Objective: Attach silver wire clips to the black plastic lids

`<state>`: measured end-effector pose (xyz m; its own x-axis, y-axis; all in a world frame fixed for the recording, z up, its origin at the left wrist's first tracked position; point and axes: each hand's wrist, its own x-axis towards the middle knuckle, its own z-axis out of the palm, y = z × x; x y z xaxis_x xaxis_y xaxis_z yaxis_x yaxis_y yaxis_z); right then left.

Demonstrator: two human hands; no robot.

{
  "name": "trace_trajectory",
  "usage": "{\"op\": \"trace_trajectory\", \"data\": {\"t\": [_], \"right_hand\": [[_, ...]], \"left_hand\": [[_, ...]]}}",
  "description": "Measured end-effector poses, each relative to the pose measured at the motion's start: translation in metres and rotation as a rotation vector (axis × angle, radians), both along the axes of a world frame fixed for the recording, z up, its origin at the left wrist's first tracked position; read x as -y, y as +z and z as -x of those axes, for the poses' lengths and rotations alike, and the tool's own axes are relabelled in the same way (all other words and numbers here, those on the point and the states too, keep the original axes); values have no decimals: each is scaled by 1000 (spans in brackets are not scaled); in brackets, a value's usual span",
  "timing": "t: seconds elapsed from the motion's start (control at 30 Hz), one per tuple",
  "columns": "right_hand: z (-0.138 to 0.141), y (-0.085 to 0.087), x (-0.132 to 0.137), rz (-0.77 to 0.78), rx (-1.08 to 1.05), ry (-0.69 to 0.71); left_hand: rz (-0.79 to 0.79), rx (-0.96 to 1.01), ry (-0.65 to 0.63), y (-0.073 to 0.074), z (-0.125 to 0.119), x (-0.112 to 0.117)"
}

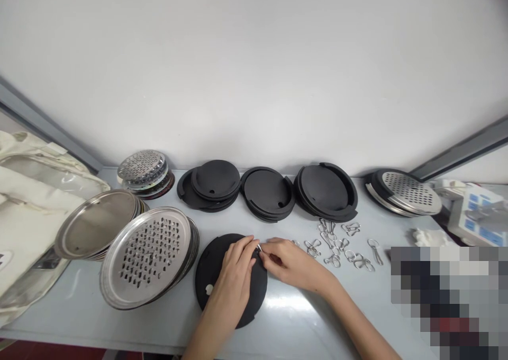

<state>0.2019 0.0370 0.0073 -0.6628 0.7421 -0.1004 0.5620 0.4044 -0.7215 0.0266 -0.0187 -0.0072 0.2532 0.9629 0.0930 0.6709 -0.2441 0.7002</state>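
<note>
The black lid [212, 267] lay flat on the desk [293, 317], right at the near edge and pretty much dead centre; it had a small white spot [209, 288] near its left side. The left hand [234, 278] lay across the lid with the fingers reaching to its far rim, where a little wire clip [260, 248] sat. The right hand [289, 264] came in from the other side and its grip was pinched on that clip; whether the left grip really had hold of it or just touched it, I couldn't tell.

Just right of the hands was a loose scatter of more wire clips [341, 246]. To the left, a stack of perforated steel plates [146, 254] leaned near the lid; a stack of plain steel plates [95, 225] was beside that. Along the wall stood a small pile of perforated discs [143, 168], three stacks of black lids [268, 190], and a stack of lids with steel inserts [408, 191]. A white bag [24, 190] sat far left; a white device [472, 212] far right.
</note>
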Motion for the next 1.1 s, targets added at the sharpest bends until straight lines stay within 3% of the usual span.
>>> {"op": "trace_trajectory", "data": {"t": [1.1], "right_hand": [[0, 3, 0, 7, 0, 11]], "left_hand": [[-19, -17, -9, 1, 0, 1]]}}
